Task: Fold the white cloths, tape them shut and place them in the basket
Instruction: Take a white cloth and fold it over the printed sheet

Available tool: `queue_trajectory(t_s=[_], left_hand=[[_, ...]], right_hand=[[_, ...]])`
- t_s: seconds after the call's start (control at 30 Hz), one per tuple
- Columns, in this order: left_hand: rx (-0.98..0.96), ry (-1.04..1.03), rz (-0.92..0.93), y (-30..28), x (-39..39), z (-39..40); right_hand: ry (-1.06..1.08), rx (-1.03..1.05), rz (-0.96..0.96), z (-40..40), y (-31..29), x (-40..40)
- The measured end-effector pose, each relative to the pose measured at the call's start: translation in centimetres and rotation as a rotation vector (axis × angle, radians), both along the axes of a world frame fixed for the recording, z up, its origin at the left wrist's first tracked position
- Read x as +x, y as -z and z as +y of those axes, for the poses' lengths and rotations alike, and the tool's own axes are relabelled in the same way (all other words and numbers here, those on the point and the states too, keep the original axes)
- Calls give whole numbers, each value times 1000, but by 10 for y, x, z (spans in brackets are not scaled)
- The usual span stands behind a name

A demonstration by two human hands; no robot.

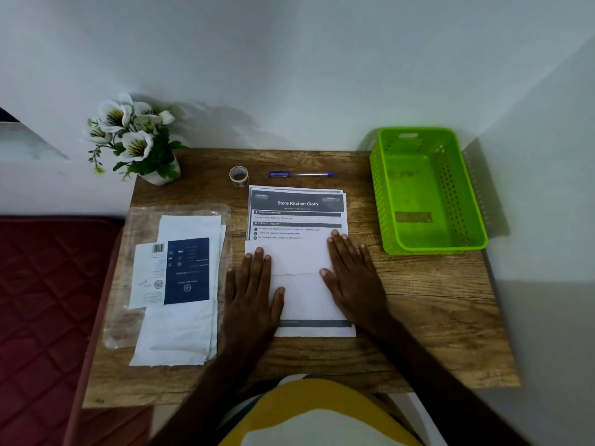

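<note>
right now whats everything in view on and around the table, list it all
folded cloth: one, white, centre, on the printed sheets
printed sheets: small stack, headed Store Kitchen Cloth, centre
cloth stack: white, left, on a clear bag, dark blue label card on top
tape roll: one, clear, behind the sheets
pen: one, blue, right of the tape
basket: one, green, right, nothing inside
flower pot: one, white blooms, back left corner
table: wood
left hand: flat on the folded cloth
right hand: flat on the folded cloth
</note>
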State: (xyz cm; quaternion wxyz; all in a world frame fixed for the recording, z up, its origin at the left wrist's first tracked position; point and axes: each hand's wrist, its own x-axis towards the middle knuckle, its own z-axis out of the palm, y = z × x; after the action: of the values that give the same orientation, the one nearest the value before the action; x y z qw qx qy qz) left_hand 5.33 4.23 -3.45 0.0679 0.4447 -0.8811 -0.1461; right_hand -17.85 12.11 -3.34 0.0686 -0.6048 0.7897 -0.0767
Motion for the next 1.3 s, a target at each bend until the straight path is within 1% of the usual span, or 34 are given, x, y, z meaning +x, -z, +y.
queue_trajectory(t_s=[0.37, 0.47, 0.6, 0.7, 0.8, 0.9, 1.03, 1.1, 1.2, 1.3], left_hand=[[36, 4, 2, 0, 1, -1], [86, -5, 58, -6, 1, -3], [138, -6, 203, -21, 8, -11], [82, 21, 214, -31, 24, -26], [8, 19, 186, -36, 53, -51], [-70, 1, 130, -35, 90, -82], [-231, 45, 64, -24, 141, -115], [-303, 60, 41, -17, 163, -124], [-306, 16, 26, -12, 179, -129], [-284, 18, 8, -13, 180, -128]], right_hand=[[7, 24, -10, 0, -1, 0], [7, 10, -26, 0, -3, 0], [18, -65, -57, 0, -14, 10], [-69, -179, -62, -1, -25, 24], [-173, -285, -153, -3, -30, 45], [-332, -348, -246, -8, -32, 71], [-574, -294, -363, -22, -35, 106], [-665, -307, -405, -29, -35, 125], [-775, -307, -436, -39, -33, 149], [-817, -186, -470, -46, -29, 166]])
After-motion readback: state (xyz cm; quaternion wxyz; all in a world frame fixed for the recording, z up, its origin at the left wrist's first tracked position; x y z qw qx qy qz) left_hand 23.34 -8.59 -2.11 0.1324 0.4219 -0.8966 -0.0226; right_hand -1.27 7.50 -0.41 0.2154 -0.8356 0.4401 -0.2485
